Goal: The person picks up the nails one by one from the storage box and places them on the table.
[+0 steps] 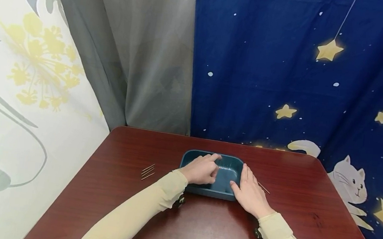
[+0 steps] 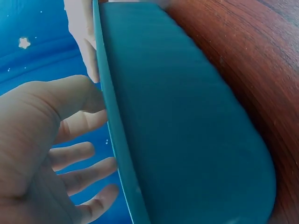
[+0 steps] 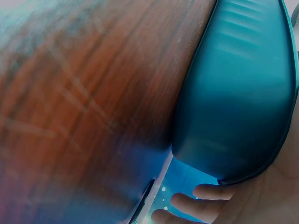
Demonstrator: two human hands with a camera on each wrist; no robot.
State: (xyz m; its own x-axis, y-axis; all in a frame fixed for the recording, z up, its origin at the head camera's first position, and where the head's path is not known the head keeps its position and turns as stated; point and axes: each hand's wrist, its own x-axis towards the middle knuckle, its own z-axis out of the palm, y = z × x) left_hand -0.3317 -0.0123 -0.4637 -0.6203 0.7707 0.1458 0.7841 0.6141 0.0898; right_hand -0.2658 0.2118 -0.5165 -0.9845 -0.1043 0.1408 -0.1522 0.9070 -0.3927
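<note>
A dark teal rectangular tray [image 1: 211,194] with raised walls sits on the table. Over its left part hovers my left hand [image 1: 201,170], the index finger stretched towards the far wall and the other fingers loosely bent. In the left wrist view, thumb and index fingertips pass behind the rim; nothing held is visible. My right hand [image 1: 250,194] lies against the tray's right end with straight fingers outside, its thumb at the rim. From the right wrist, the palm touches the tray's end wall [image 3: 233,107].
Several thin metallic sticks [image 1: 147,172] lie in a row left of the tray. Another thin stick [image 1: 263,188] shows to the right, partly behind my right hand. The reddish-brown table [image 1: 201,229] ends at grey and blue curtains [image 1: 251,83].
</note>
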